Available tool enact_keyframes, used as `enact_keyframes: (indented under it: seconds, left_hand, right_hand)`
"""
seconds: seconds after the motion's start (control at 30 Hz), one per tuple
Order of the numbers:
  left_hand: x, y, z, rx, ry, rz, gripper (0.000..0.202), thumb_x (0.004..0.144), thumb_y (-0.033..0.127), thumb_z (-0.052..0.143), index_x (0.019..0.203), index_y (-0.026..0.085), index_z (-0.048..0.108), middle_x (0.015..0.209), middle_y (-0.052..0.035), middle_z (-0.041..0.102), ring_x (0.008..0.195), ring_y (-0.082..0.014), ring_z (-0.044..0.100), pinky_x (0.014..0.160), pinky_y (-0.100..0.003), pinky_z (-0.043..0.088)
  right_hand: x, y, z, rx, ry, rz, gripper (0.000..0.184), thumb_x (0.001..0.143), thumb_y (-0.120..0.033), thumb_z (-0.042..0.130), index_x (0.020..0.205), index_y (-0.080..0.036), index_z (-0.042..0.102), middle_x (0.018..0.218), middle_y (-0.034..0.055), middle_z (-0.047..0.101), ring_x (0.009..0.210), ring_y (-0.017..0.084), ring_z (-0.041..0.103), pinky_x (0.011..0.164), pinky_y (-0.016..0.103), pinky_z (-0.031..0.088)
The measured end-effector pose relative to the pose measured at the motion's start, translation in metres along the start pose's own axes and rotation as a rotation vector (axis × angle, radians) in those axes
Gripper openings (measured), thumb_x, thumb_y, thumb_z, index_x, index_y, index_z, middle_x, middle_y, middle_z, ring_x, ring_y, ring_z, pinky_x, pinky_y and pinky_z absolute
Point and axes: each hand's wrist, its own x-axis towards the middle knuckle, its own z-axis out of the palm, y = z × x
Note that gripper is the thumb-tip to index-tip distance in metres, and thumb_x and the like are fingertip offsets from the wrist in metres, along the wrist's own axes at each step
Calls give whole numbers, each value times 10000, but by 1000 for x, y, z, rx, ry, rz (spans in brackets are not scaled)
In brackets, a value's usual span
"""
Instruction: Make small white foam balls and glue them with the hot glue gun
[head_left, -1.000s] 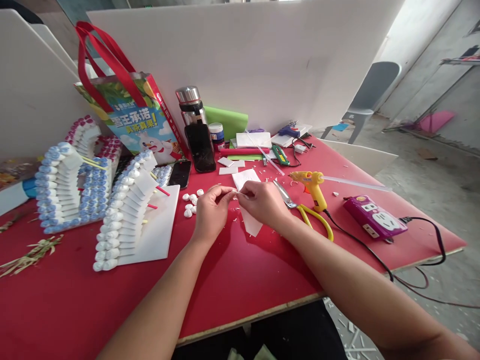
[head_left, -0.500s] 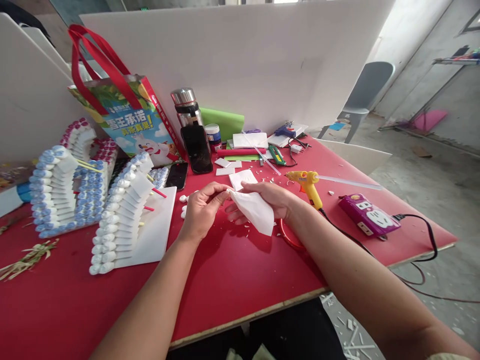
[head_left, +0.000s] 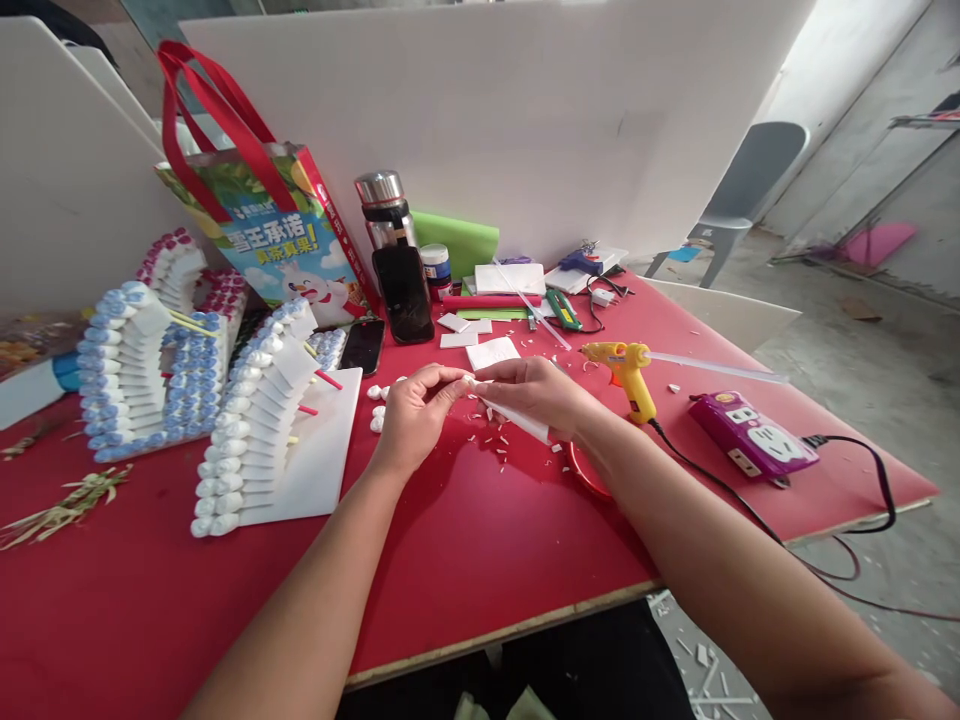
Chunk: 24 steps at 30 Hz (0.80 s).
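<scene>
A thin white sheet of paper [head_left: 525,420] hangs between my two hands above the red table. My left hand [head_left: 420,405] pinches its gathered corner between thumb and fingertips. Close beside it, my right hand [head_left: 536,390] has its fingers closed on the same end, with the rest of the paper trailing below the palm. What lies inside the gathered end is covered by my fingers. Just left of the hands are several small white rolled buds [head_left: 377,408]. A white board [head_left: 315,450] bears a curved row of similar white buds and pleated pieces.
A yellow glue gun [head_left: 626,375] lies right of my hands, near a purple power strip [head_left: 754,435] with a trailing cord. A red round rim [head_left: 589,470] sits under my right forearm. A flask [head_left: 382,215], a propped phone [head_left: 403,295] and a shopping bag [head_left: 277,235] stand behind.
My right hand has turned palm down and closed in on the pinched end beside my left fingers. The paper, spread wide before, is now mostly covered by the hand. The view has shifted slightly.
</scene>
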Motion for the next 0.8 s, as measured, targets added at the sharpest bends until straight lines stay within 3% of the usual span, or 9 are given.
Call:
enact_keyframes:
  seconds: [0.17,0.27,0.4,0.63,0.8]
  left_hand:
    - [0,-3,2,-10,-1,-28,223,822,413,725,907,213,773,823,-40,737,665,-151,635,602,-254,510]
    - [-1,-1,5,-10,7,-34,210,826,404,723,905,215,771,803,-32,731,674,-150,635,619,-254,509]
    - [-5,4,10,33,59,12,221,842,400,707,923,203,767,855,-47,737,736,-166,650,668,-265,516]
    - [-12,7,19,262,209,324,172,917,306,633,938,188,757,880,-52,710,803,-156,656,744,-260,516]
    - [-14,4,21,290,173,446,189,942,247,597,1046,187,743,927,-63,717,840,-161,666,785,-287,532]
  right_hand:
    - [1,4,8,-451,224,-175,223,841,-401,668,829,-178,671,675,31,692,625,162,627,558,259,445]
    - [3,6,10,-587,314,-213,249,834,-420,644,743,-189,649,699,32,687,650,165,602,566,265,413]
    - [3,10,17,-603,434,-263,210,808,-390,642,718,-202,623,669,9,658,631,155,559,554,261,373]
    - [1,16,25,-518,439,-427,131,820,-301,608,743,-196,620,648,-10,612,601,128,499,556,248,350]
    - [1,14,20,-500,458,-441,130,817,-284,624,738,-181,637,667,-4,645,611,126,520,576,250,372]
